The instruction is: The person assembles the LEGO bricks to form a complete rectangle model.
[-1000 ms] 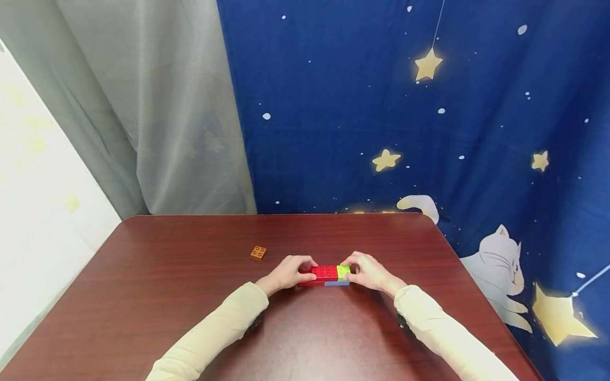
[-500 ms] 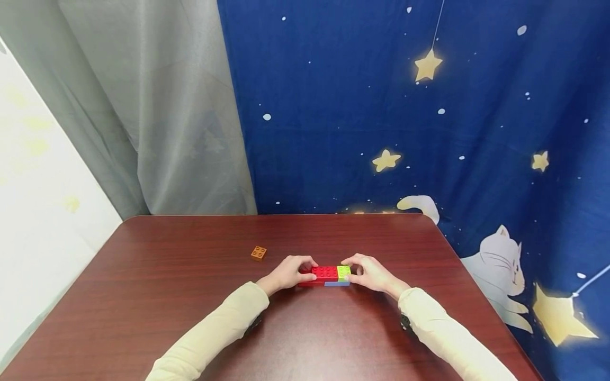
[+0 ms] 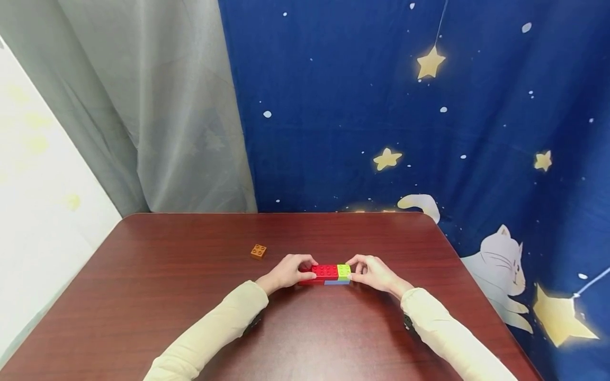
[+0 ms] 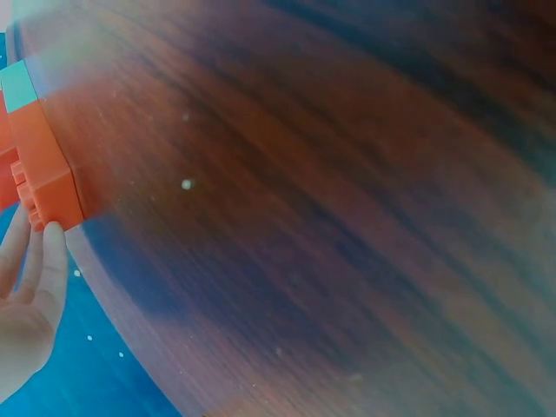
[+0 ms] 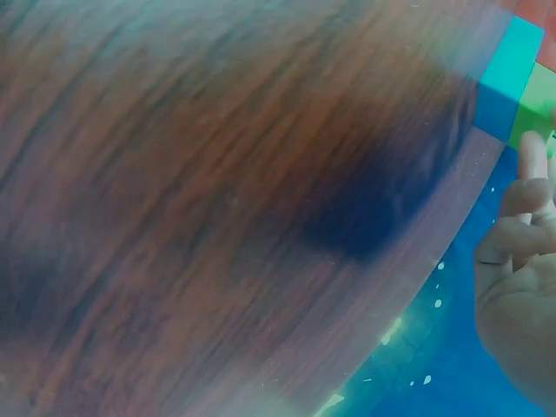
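Note:
In the head view a two-layer block row lies on the table: a red brick [image 3: 325,272] and a lime brick [image 3: 343,272] on top, a lower red brick [image 3: 312,282] and a blue brick [image 3: 337,282] beneath. My left hand [image 3: 288,272] grips the row's left end between thumb and fingers. At the right end, my right hand [image 3: 376,273] holds the lime brick with thumb and index finger. The left wrist view has the left hand [image 4: 30,304] against the lower red brick [image 4: 43,165]. In the right wrist view the right hand [image 5: 521,287] touches the green brick [image 5: 532,109].
An orange brick [image 3: 258,251] sits on the brown table [image 3: 190,275], behind and left of the left hand. Beyond the table's far edge hang a grey curtain [image 3: 190,106] and a blue curtain with stars and a cat [image 3: 333,106].
My right hand has shifted slightly to the right, its thumb and index finger now at the lime brick's right edge. The left hand and the bricks stay in place.

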Demonstrator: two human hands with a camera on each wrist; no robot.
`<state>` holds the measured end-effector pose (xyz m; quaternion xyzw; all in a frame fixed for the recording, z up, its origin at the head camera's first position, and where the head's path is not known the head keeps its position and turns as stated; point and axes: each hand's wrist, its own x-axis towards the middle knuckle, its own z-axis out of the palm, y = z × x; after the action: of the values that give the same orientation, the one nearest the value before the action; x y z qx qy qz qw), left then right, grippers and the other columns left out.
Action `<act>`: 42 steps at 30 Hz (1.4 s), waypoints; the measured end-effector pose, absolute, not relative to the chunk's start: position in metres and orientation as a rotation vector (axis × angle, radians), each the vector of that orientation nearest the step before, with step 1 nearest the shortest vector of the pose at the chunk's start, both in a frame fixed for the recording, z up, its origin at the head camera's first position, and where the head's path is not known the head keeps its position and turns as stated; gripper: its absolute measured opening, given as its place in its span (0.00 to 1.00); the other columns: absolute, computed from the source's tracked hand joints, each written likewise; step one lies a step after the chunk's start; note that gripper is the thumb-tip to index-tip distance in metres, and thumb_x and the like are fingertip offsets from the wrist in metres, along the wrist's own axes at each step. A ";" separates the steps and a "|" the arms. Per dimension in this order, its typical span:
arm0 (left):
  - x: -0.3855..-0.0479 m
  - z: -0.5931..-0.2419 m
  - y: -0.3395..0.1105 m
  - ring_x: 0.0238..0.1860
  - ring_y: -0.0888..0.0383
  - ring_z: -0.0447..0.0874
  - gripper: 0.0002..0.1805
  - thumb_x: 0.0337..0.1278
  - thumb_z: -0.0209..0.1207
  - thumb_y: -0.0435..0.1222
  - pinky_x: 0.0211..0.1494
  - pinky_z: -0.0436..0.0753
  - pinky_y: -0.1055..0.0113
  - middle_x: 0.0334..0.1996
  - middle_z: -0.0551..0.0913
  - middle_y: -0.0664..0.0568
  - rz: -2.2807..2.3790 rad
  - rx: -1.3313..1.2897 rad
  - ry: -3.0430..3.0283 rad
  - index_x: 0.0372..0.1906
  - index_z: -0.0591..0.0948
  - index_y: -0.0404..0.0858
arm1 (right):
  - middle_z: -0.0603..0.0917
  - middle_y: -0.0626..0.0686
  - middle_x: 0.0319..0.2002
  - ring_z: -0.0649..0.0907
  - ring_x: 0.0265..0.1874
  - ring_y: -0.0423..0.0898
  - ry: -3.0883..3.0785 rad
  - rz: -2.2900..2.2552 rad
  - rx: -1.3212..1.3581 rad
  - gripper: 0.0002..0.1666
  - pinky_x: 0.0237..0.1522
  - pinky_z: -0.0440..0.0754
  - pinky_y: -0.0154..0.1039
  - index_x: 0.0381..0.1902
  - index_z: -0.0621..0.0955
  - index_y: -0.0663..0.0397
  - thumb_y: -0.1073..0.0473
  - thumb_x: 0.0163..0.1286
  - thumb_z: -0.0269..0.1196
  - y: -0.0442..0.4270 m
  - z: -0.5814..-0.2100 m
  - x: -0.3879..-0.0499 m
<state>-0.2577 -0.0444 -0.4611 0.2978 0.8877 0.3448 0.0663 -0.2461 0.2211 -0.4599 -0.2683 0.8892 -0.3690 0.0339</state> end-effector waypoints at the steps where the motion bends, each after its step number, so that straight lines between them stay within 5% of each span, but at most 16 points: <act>1: -0.258 -0.461 -0.045 0.36 0.61 0.75 0.14 0.47 0.62 0.42 0.43 0.73 0.66 0.34 0.79 0.56 1.040 0.901 2.679 0.41 0.79 0.44 | 0.74 0.44 0.18 0.72 0.15 0.41 2.730 -1.127 -0.811 0.17 0.18 0.70 0.33 0.42 0.78 0.54 0.59 0.53 0.66 0.221 -0.459 -0.246; 5: -0.259 -0.462 -0.045 0.36 0.62 0.75 0.14 0.47 0.62 0.41 0.43 0.73 0.67 0.34 0.79 0.56 1.027 0.910 2.689 0.41 0.79 0.44 | 0.74 0.44 0.17 0.72 0.14 0.40 2.778 -1.029 -0.814 0.17 0.18 0.70 0.33 0.41 0.78 0.52 0.57 0.52 0.66 0.219 -0.457 -0.248; 14: -0.259 -0.463 -0.044 0.36 0.60 0.75 0.13 0.47 0.63 0.41 0.43 0.73 0.66 0.33 0.80 0.56 1.036 0.919 2.677 0.40 0.79 0.43 | 0.72 0.42 0.35 0.72 0.30 0.40 2.963 -0.834 -0.931 0.19 0.30 0.71 0.34 0.39 0.80 0.43 0.51 0.46 0.69 0.210 -0.458 -0.248; 42: -0.257 -0.460 -0.045 0.34 0.62 0.74 0.13 0.47 0.62 0.41 0.41 0.73 0.67 0.32 0.79 0.56 1.048 0.899 2.669 0.40 0.79 0.44 | 0.74 0.46 0.32 0.73 0.26 0.48 2.919 -1.029 -1.056 0.17 0.27 0.69 0.33 0.38 0.80 0.51 0.58 0.47 0.69 0.201 -0.465 -0.247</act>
<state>-0.2574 -0.0446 -0.4604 0.2986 0.8860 0.3480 0.0683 -0.2471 0.2014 -0.4646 -0.3222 0.8908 -0.3140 -0.0641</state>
